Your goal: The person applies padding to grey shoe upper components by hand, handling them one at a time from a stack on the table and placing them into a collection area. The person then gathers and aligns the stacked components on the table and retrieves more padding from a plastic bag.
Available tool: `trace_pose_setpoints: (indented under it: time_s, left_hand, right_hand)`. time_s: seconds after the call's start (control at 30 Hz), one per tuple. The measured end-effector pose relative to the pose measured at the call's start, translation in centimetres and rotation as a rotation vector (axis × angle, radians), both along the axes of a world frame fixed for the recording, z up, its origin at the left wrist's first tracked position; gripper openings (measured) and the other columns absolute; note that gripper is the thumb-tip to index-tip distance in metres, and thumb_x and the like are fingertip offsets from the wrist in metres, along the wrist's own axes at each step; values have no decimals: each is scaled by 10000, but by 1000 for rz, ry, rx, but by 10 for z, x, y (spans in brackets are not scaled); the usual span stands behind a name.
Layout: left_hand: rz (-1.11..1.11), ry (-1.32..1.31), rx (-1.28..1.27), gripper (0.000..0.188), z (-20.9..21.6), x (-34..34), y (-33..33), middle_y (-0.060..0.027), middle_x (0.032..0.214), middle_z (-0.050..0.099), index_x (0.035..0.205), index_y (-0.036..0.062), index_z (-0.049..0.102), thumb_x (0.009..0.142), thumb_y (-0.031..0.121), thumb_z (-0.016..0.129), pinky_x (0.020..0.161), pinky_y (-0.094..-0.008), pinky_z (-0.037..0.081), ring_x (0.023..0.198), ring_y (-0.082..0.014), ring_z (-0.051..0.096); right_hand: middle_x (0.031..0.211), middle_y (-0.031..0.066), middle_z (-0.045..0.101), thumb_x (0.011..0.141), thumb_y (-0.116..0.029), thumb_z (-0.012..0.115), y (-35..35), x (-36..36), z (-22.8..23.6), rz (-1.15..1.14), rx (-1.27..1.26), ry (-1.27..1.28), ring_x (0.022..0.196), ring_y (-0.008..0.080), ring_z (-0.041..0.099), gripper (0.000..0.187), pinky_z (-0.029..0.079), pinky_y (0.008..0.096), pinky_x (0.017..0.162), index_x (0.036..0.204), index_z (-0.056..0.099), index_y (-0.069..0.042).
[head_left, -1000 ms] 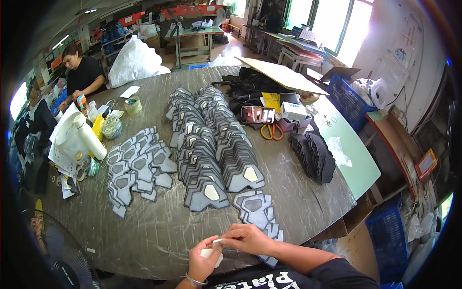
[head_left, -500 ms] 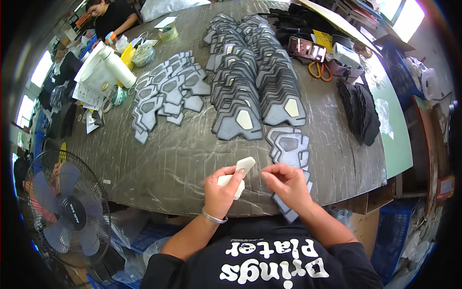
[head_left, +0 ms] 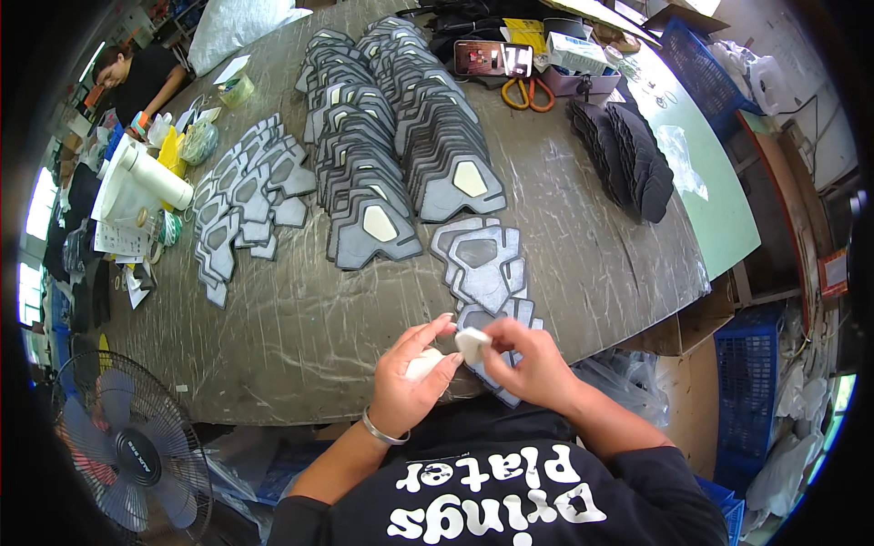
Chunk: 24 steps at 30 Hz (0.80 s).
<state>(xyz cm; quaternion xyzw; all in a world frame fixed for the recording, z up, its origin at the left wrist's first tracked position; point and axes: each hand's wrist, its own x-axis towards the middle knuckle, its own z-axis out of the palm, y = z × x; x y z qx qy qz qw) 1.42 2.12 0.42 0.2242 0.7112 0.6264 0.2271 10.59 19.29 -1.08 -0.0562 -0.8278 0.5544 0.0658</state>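
My left hand [head_left: 405,387], near the table's front edge, is closed around a few cream-white foam pads [head_left: 421,365]. Between its fingertips and my right hand [head_left: 533,366] is a single white pad [head_left: 472,346], pinched by the right thumb and fingers. The left thumb tip is close to that pad; whether it touches is unclear. Under and beyond my hands lies an overlapping row of grey, dark-edged cut pieces [head_left: 484,284] with angular openings. Farther off stand two long rows of similar stacked pieces, the left row [head_left: 350,238] and the right row [head_left: 437,207], cream pads set in their front pieces.
Loose grey pieces [head_left: 218,238] lie at the left, near a white bottle [head_left: 164,177]. At the back right are a phone [head_left: 492,59], orange-handled scissors [head_left: 528,94] and black stacked pieces [head_left: 628,159]. A fan [head_left: 137,455] stands left; another person [head_left: 150,82] sits far left.
My right hand has moved left to the left hand and now pinches one white pad, which earlier stuck up from the left hand. The view has shifted, so the table's contents appear farther left.
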Motion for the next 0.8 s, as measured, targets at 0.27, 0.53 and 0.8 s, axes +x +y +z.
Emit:
trace_pose_setpoints:
  time_s: [0.27,0.53,0.8]
  left_hand:
    - [125,-370,76,131,-15,1,9,-62,836,689,966,-13,670,850,46,686,599,-204,494,690,-79,631]
    - [-154,21,136,143,-17,-15,16,-56,941,699,952,26,685,810,18,701,669,-238,495,772,-119,651]
    - [-194,551,-138,253,-12,-39,29,-133,1048,684,1006,44,689,756,15,716,798,-324,534,916,-260,676]
  right_hand:
    - [894,65,677,945,-131,588,3,4,-7,-92,-638,-224,741,96,654,207,523,220,645,1081,599,26]
    - [799,42,662,952,-182,586,37,5,-6,-96,-1027,-572,643,83,622,192,517,209,605,974,629,3]
    - [768,36,654,909,-169,634,78,-5,-6,6,-977,-452,661,73,604,155,485,204,590,949,616,-21]
